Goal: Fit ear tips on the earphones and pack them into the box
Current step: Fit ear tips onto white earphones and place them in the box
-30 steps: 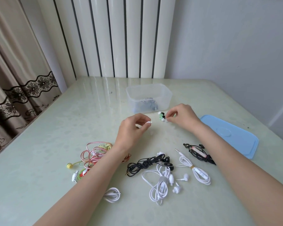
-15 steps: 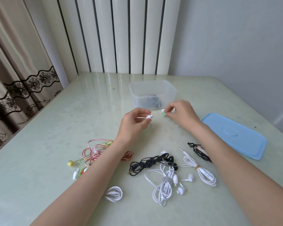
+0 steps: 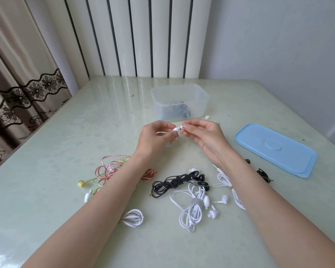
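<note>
Landmark: the clear box (image 3: 180, 102) stands lidless on the worktop (image 3: 66, 190); every place below is told from it.
Left hand: the left hand (image 3: 155, 139) hovers just in front of the box, fingers curled, pinching a white earbud (image 3: 176, 129) by its stem, its thin white cord trailing under the palm.
Right hand: the right hand (image 3: 203, 132) meets it from the lid side, fingertips (image 3: 184, 127) pinched at the earbud's nose, on what I take to be an ear tip; it is too small to make out.
Step in hand: by my reading, a tip is being pushed onto this earbud; I cannot tell whether it is seated.
Done: a dark coil of earphones already lies inside the box, so at least one set looks packed.
Spare bits: a small white piece (image 3: 207, 117) sits just beside the box's near corner, likely another tip.
Left to do: well in front of the box lie the black earphones (image 3: 172, 183), the white earphones (image 3: 193, 209), a second white set (image 3: 228, 182), a small white coil (image 3: 132, 217), and the red and yellow tangle (image 3: 112, 169); a dark set (image 3: 263, 174) peeps out past the right forearm.
Lid: the blue lid (image 3: 275, 149) rests flat, off to the box's right, not yet on.
Progress: early, I would say; most sets wait outside the box.
</note>
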A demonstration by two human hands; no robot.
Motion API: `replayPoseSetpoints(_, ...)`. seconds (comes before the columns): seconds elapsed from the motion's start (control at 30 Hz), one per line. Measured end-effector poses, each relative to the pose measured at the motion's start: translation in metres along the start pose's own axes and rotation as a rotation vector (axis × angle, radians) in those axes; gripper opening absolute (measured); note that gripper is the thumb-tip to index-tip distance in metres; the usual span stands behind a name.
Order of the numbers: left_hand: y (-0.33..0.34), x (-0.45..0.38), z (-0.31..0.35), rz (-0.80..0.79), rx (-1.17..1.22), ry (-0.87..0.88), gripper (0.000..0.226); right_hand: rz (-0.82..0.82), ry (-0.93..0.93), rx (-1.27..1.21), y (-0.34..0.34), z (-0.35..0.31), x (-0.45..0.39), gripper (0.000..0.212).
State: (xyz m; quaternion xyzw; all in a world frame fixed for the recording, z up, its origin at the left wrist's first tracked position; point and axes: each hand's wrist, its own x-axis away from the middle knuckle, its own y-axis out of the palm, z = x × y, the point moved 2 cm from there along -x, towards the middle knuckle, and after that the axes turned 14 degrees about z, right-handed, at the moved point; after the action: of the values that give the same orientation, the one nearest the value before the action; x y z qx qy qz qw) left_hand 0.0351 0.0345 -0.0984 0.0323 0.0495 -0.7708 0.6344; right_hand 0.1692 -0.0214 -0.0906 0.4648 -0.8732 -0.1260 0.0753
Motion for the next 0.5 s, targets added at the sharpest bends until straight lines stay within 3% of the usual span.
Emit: replayPoseSetpoints(0.5, 0.0008, 0.0031, -0.0021, -0.057, -0.033, 0.033, 0.014, -0.055, 0.015, 0.015, -0.0029, 0.0084, 0.0012, 0.012)
